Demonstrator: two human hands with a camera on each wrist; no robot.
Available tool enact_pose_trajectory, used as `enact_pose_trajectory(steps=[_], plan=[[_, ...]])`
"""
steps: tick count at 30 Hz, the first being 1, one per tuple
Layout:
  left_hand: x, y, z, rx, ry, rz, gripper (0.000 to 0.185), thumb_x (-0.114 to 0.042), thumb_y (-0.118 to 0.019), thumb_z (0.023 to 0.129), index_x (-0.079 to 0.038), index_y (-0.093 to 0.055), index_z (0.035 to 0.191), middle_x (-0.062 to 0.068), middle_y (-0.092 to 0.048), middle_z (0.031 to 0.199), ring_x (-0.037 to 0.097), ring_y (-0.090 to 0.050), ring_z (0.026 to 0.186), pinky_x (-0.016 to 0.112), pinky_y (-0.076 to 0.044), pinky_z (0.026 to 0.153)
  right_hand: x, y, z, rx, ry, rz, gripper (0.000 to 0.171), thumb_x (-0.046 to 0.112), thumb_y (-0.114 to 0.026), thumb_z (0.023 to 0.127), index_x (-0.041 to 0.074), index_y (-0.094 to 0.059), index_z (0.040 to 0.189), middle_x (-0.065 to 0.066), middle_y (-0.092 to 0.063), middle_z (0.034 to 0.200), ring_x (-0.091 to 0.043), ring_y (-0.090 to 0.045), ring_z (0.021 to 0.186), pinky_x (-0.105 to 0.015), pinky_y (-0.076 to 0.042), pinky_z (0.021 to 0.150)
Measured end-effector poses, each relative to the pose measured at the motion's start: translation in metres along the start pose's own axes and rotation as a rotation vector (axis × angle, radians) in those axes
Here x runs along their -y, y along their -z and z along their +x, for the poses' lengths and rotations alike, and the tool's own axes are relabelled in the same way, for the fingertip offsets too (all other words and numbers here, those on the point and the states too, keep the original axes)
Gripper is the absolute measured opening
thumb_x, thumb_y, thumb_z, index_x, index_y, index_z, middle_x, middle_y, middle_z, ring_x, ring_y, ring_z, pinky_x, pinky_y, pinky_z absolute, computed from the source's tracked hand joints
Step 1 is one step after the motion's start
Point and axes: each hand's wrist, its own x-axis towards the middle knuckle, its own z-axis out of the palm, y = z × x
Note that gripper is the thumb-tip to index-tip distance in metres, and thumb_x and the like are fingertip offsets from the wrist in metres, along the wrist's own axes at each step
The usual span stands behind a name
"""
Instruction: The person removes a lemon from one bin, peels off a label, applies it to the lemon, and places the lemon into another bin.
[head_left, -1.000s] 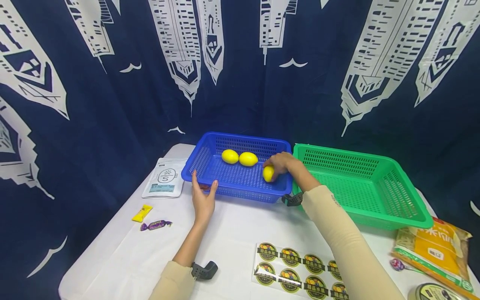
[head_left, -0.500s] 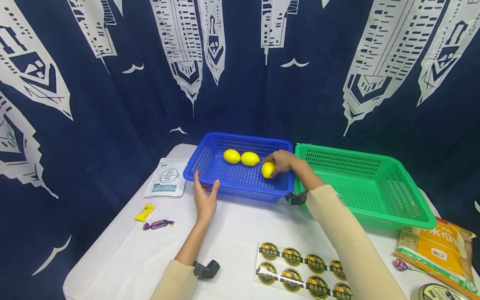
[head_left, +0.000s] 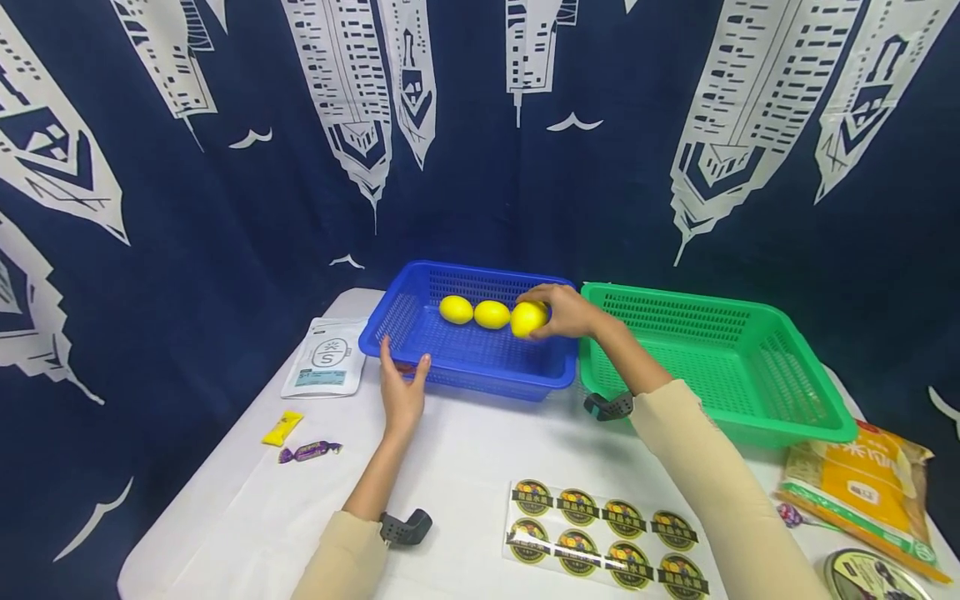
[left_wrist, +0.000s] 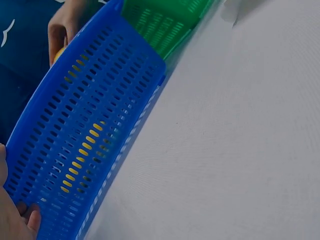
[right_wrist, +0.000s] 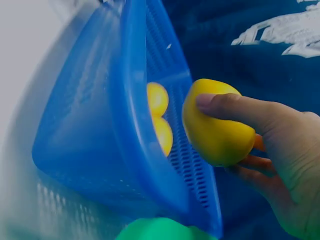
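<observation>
My right hand (head_left: 564, 312) holds a yellow lemon (head_left: 528, 320) between thumb and fingers. In the right wrist view the lemon (right_wrist: 215, 125) is raised above the rim of the blue basket (right_wrist: 135, 110). Two more lemons (head_left: 456, 310) lie side by side on the basket floor. At the near left corner of the blue basket (head_left: 480, 375), my left hand (head_left: 402, 400) grips the rim. The left wrist view shows fingertips (left_wrist: 33, 220) curled against its slotted wall. Some of the left fingers are hidden under the rim.
A green basket (head_left: 720, 429) adjoins the blue one on the right. A white pouch (head_left: 327, 358), yellow candy (head_left: 282, 428) and purple candy (head_left: 310, 452) lie at left. In front is a sticker sheet (head_left: 600, 537); at right, a grain bag (head_left: 862, 492), lollipop (head_left: 789, 515) and round tin (head_left: 873, 577).
My right hand has lifted the third lemon off the basket floor, moving up and slightly back. The left hand stays at the basket corner.
</observation>
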Motion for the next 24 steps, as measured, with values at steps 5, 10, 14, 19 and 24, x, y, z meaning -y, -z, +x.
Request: enact_pose_trajectory(steps=[5,10,14,19,24], plan=[[0.001,-0.001,0.001,0.001,-0.001,-0.002,0.075,-0.025,-0.063,0.089,-0.01,-0.017,0.146,0.019,-0.045,0.114,0.028,-0.047,0.092,0.035,-0.044,0.073,0.024,0.011,-0.028,-0.122,-0.037,0.046,0.062,0.032,-0.08,0.069,0.01,-0.059,0.123,-0.014,-0.054,0.124,-0.034,-0.046,0.115,-0.055,-0.038,0.09],[0.001,-0.003,0.002,0.004,0.0,-0.008,0.076,-0.026,-0.063,0.089,-0.008,-0.016,0.146,0.018,-0.045,0.112,0.027,-0.047,0.091,0.034,-0.044,0.072,0.052,0.019,-0.072,-0.28,-0.093,0.084,0.061,0.031,-0.082,0.067,0.01,-0.061,0.121,-0.014,-0.054,0.122,-0.034,-0.048,0.111,-0.055,-0.04,0.087],[-0.001,-0.004,0.002,0.021,-0.006,-0.007,0.077,-0.028,-0.062,0.089,-0.008,-0.015,0.147,0.019,-0.045,0.11,0.028,-0.047,0.092,0.034,-0.044,0.073,0.074,0.016,-0.116,-0.394,-0.117,0.056,0.061,0.028,-0.085,0.064,0.009,-0.063,0.117,-0.013,-0.057,0.117,-0.032,-0.051,0.106,-0.054,-0.044,0.083],[0.0,-0.002,0.0,0.029,0.0,0.008,0.078,-0.03,-0.062,0.089,-0.009,-0.014,0.147,0.018,-0.044,0.111,0.027,-0.047,0.093,0.034,-0.044,0.073,0.099,-0.004,-0.167,-0.501,-0.196,0.025,0.062,0.029,-0.087,0.06,0.009,-0.064,0.114,-0.013,-0.059,0.114,-0.031,-0.052,0.105,-0.053,-0.047,0.08],[-0.002,0.0,-0.003,0.046,0.006,0.008,0.079,-0.03,-0.061,0.09,-0.01,-0.012,0.148,0.019,-0.043,0.114,0.027,-0.047,0.095,0.035,-0.044,0.075,0.11,-0.041,-0.2,-0.547,-0.36,0.052,0.062,0.031,-0.086,0.06,0.008,-0.064,0.113,-0.012,-0.06,0.111,-0.028,-0.054,0.097,-0.047,-0.049,0.076]])
